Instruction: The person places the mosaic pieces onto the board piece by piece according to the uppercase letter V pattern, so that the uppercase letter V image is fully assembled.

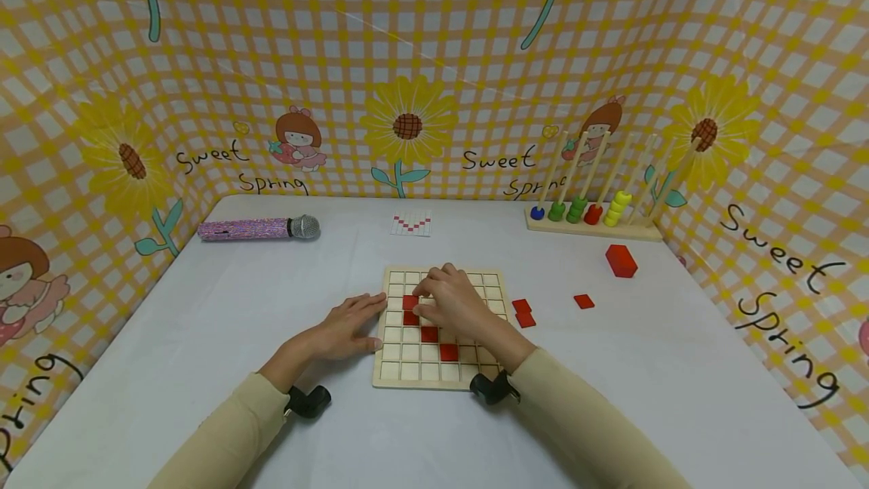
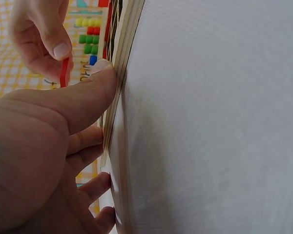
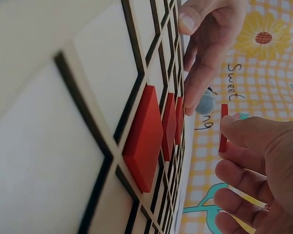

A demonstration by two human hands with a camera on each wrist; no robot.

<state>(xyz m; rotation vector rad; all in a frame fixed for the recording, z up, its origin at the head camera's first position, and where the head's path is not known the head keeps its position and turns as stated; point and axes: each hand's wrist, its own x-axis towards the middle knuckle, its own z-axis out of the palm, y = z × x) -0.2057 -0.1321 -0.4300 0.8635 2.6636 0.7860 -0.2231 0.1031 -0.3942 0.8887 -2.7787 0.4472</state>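
A square wooden grid board [image 1: 400,373] lies on the white table. On it, red square tiles [image 1: 449,352] form a diagonal in its left and lower cells; three show on the board in the right wrist view. My right hand [image 1: 456,302] is over the board's upper middle. Its thumb and index finger pinch another red tile [image 3: 224,110], which is raised off the board in both wrist views. My left hand [image 1: 342,329] rests at the board's left edge, thumb and fingertips touching the rim, fingers spread. The right hand hides several cells.
Two loose red tiles [image 1: 523,312] lie right of the board, another tile [image 1: 584,301] farther right. Beyond are a red block [image 1: 621,261] and a wooden bead-peg stand [image 1: 591,229]. A pattern card [image 1: 410,223] and a glittery microphone [image 1: 244,229] are at the back.
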